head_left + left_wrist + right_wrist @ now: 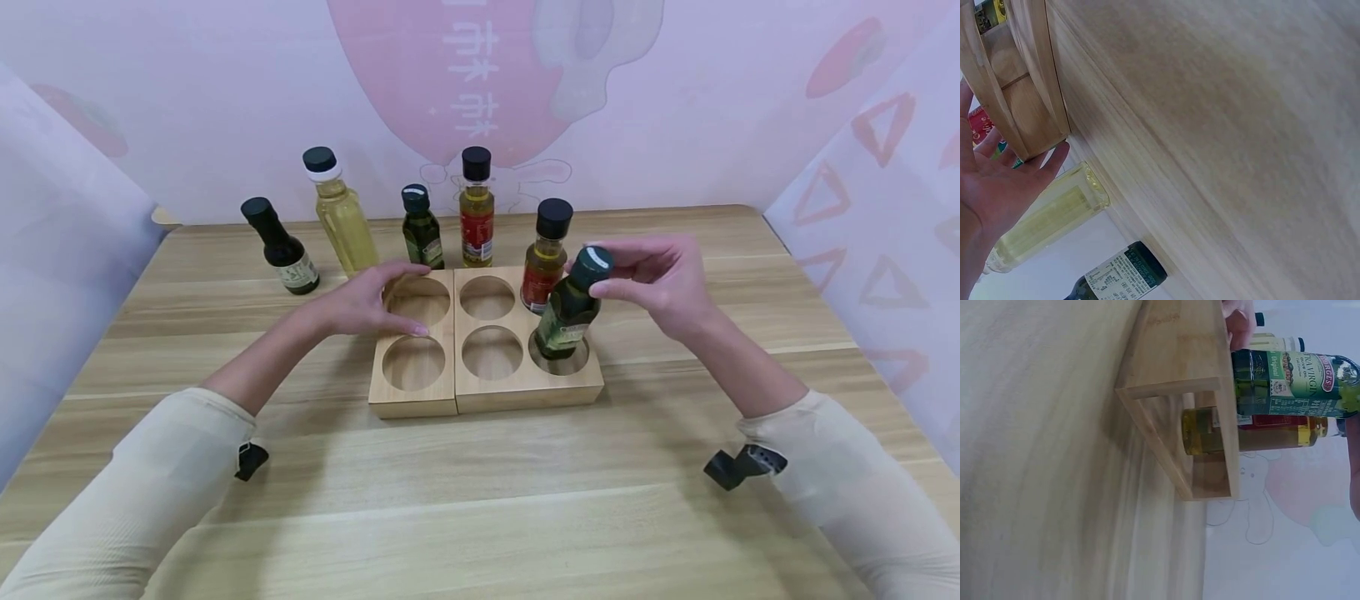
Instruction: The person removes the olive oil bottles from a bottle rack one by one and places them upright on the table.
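My right hand pinches the neck and dark green cap of an olive oil bottle. The bottle tilts a little, its base at the front right hole of a wooden bottle rack. In the right wrist view its green label faces the camera. Behind it, a red-labelled bottle with a black cap stands in the back right hole. My left hand rests on the rack's back left corner, fingers extended and thumb on top; in the left wrist view its fingers touch the rack's end.
Behind the rack stand a small dark green bottle and another red-labelled bottle. A taller bottle of pale yellow oil and a dark sauce bottle are to the left. A printed backdrop borders the table's far edge.
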The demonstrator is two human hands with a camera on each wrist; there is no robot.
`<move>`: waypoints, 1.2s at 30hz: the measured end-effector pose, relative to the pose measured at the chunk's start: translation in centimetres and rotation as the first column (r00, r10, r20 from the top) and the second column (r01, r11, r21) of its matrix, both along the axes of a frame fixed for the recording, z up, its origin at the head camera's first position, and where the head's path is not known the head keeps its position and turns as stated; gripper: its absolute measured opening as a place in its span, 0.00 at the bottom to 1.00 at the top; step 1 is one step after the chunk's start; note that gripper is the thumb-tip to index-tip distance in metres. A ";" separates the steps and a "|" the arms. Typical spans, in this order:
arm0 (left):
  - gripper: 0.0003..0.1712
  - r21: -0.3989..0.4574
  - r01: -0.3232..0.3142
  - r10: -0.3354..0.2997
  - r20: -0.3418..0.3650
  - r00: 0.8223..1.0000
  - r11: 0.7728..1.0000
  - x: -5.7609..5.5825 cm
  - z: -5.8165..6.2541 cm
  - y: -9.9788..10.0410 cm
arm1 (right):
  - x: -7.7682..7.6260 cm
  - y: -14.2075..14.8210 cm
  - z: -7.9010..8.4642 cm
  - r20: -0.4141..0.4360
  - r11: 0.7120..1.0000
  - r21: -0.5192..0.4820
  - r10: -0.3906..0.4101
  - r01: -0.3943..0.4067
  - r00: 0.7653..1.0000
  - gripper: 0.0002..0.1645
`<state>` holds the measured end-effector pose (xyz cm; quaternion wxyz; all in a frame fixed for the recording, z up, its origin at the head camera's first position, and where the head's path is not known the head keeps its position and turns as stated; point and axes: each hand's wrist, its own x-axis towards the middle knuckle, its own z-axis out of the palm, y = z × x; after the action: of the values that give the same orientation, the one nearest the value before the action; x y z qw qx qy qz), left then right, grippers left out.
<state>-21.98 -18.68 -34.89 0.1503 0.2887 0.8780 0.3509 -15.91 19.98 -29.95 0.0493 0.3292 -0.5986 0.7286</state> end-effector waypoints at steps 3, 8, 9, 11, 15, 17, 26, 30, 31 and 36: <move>0.51 -0.002 0.002 -0.002 -0.005 1.000 1.000 0.0 0.0 0.0 | -0.1 0.1 0.4 -0.011 1.000 -0.019 0.018 -0.018 1.000 0.19; 0.51 -0.001 0.004 -0.004 -0.007 1.000 1.000 0.1 -0.1 0.0 | -0.5 0.6 1.0 -0.024 0.998 -0.059 0.030 -0.031 0.999 0.18; 0.51 -0.001 0.004 -0.004 -0.007 1.000 1.000 0.1 -0.1 0.0 | -0.5 0.7 1.1 -0.025 0.997 -0.070 0.031 -0.033 0.999 0.18; 0.51 0.001 0.005 -0.005 -0.008 1.000 1.000 0.1 -0.1 0.0 | -0.7 0.9 1.3 -0.023 0.994 -0.102 0.039 -0.041 0.999 0.18; 0.51 0.002 0.005 -0.005 -0.010 1.000 1.000 0.1 -0.1 0.0 | -0.8 1.2 1.6 -0.027 0.989 -0.142 0.036 -0.040 0.999 0.18; 0.51 0.001 0.004 -0.004 -0.010 1.000 1.000 0.1 -0.1 0.0 | -0.9 1.4 1.8 -0.029 0.988 -0.152 0.029 -0.033 0.999 0.19; 0.51 0.003 -0.001 0.001 0.000 1.000 1.000 0.1 -0.2 0.0 | -1.4 2.4 2.1 0.000 0.985 -0.170 0.011 -0.011 1.000 0.24; 0.51 0.006 -0.001 0.001 0.001 1.000 1.000 0.0 -0.2 0.0 | -1.6 2.8 2.2 0.024 0.989 -0.146 -0.024 0.027 0.999 0.24; 0.51 0.007 -0.001 0.001 0.001 1.000 1.000 0.0 -0.2 0.0 | -1.6 2.9 2.2 0.028 0.990 -0.137 -0.041 0.044 0.999 0.24; 0.51 0.011 -0.001 0.001 0.003 1.000 1.000 0.1 -0.1 0.0 | -1.7 3.0 2.4 0.074 0.984 -0.105 -0.139 0.146 0.988 0.21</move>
<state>-21.92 -18.66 -35.00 0.1497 0.2889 0.8759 0.3563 -17.63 23.02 -27.56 0.0995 0.2580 -0.5808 0.7656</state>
